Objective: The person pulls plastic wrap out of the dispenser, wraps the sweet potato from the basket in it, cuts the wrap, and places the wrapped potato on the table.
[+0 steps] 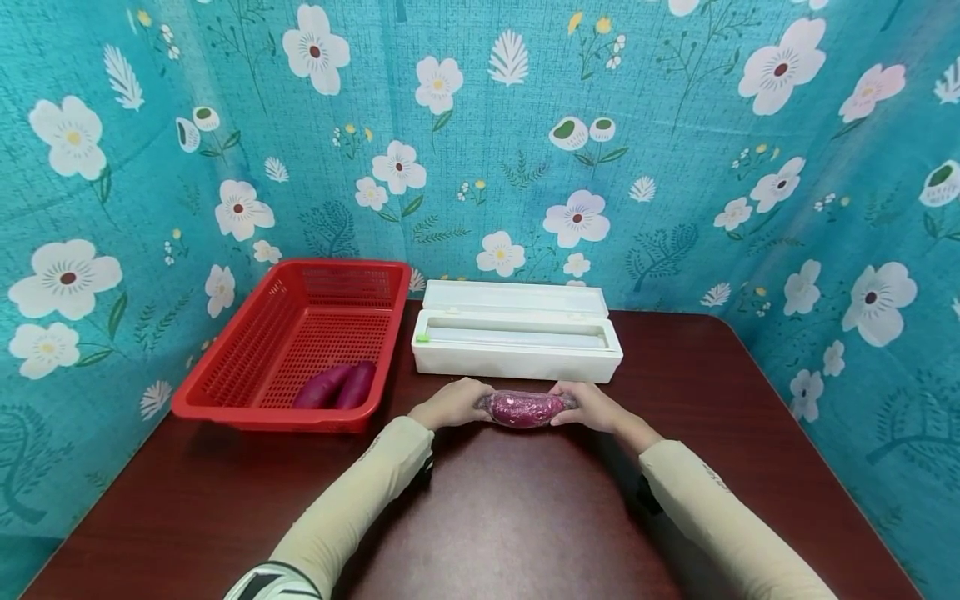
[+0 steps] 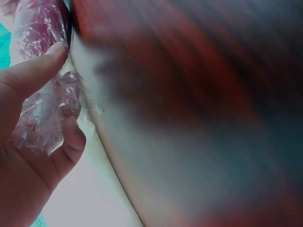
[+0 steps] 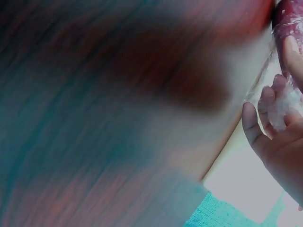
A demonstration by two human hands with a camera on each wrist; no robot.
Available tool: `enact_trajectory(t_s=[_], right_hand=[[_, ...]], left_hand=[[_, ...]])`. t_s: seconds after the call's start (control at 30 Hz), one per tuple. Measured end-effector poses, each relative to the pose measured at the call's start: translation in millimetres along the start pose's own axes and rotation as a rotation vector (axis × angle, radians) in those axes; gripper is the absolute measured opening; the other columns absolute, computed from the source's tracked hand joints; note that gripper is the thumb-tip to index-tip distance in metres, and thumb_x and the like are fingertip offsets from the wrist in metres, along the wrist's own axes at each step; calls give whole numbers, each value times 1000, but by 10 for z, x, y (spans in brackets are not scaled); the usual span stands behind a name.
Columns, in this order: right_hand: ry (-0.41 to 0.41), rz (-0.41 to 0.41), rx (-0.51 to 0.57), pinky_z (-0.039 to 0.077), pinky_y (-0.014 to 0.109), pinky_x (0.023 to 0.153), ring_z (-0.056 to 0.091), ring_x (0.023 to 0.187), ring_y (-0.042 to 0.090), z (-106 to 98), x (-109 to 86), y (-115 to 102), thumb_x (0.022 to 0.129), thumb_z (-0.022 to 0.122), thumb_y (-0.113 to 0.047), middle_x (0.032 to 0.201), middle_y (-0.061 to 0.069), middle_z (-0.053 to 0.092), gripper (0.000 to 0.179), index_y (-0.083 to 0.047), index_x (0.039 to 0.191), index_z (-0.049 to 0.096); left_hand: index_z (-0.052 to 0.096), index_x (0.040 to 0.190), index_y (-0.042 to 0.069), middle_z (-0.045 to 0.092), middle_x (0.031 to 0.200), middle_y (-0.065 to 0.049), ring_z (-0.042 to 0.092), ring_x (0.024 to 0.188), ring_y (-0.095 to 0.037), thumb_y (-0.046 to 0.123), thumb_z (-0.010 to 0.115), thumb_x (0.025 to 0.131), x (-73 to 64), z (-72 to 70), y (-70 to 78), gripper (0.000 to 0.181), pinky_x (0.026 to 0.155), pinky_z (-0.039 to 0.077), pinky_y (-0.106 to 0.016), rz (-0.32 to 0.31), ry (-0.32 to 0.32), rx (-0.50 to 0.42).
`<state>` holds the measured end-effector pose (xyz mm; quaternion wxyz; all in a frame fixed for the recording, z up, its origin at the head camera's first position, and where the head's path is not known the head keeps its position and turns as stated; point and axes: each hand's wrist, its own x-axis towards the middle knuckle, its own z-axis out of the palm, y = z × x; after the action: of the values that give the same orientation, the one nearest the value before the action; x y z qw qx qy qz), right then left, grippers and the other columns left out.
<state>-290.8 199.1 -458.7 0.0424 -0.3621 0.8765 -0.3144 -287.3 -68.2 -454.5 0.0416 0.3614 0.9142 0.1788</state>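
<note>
A purple sweet potato (image 1: 521,409) in shiny cling film (image 2: 42,127) lies crosswise between my two hands, in front of the white box. My left hand (image 1: 452,403) grips its left end, where the film is bunched into a crumpled tail; in the left wrist view the thumb presses along the film and the fingers curl beneath. At the other end my right hand (image 1: 591,407) holds the gathered film. The right wrist view shows the crumpled film (image 3: 285,106) between its thumb and curled fingers, with the sweet potato partly cut off by the frame edge.
Just behind the hands stands a white cling film box (image 1: 517,364), lid raised, a film roll inside and a green slider at its left. To the left, a red plastic basket (image 1: 198,400) holds two purple sweet potatoes (image 1: 356,385). A flowered blue curtain (image 1: 480,167) surrounds the dark table (image 1: 480,517).
</note>
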Motion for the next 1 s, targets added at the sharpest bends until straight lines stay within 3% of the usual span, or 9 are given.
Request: enact_trajectory(t_s=[0.1,0.17,0.33,0.5,0.63,0.77,0.87,1.0], right_hand=[[-26,-53,-11,43,26,63,48,69,5,0,-11,1,77,69,-21,81,-6,61,22,-7,93,63],[-38,-83,-25,44,25,64,48,68,3,1,-15,5,80,66,-21,80,-7,61,19,-7,92,64],[-52,-110,-39,44,27,66,49,70,3,-6,-32,33,82,62,-19,79,-6,60,15,-6,89,63],[-50,-120,-47,44,28,69,51,73,7,-32,-51,48,83,61,-19,82,-4,60,17,-5,91,65],[-17,-129,-63,43,31,69,52,77,14,-64,-66,36,81,63,-18,83,2,59,24,0,96,67],[14,-47,-2,45,29,70,53,80,15,-91,-96,11,78,67,-17,93,12,62,37,5,108,62],[37,32,95,46,26,67,52,79,14,-110,-126,-13,78,67,-14,102,18,61,43,8,113,57],[85,59,157,47,24,63,53,76,13,-135,-157,-11,77,68,-13,101,18,62,39,7,110,59]], left_hand=[[62,81,16,56,72,10,51,66,-6,19,65,81,-5,21,-29,4,62,44,-24,4,-19,-5],[58,74,16,53,70,9,51,67,-6,19,62,84,-9,38,-43,10,62,44,-25,6,-21,17],[57,75,15,49,76,3,49,75,-13,21,60,84,-23,56,-49,12,66,42,-27,46,26,119],[61,76,15,54,80,1,49,80,-16,27,60,82,-29,23,-35,14,68,39,-31,105,71,180],[57,77,13,55,74,2,51,72,-13,25,59,84,-10,-5,-29,14,66,41,-29,122,36,72],[60,98,7,60,85,0,53,77,-10,22,59,86,4,-23,-17,20,73,43,-26,88,21,-77],[57,111,2,61,96,-5,55,87,-13,21,66,81,0,-39,-2,37,79,43,-28,34,60,-163],[56,111,-2,59,97,-10,55,90,-19,20,73,74,-12,-50,3,47,81,43,-32,-24,136,-206]])
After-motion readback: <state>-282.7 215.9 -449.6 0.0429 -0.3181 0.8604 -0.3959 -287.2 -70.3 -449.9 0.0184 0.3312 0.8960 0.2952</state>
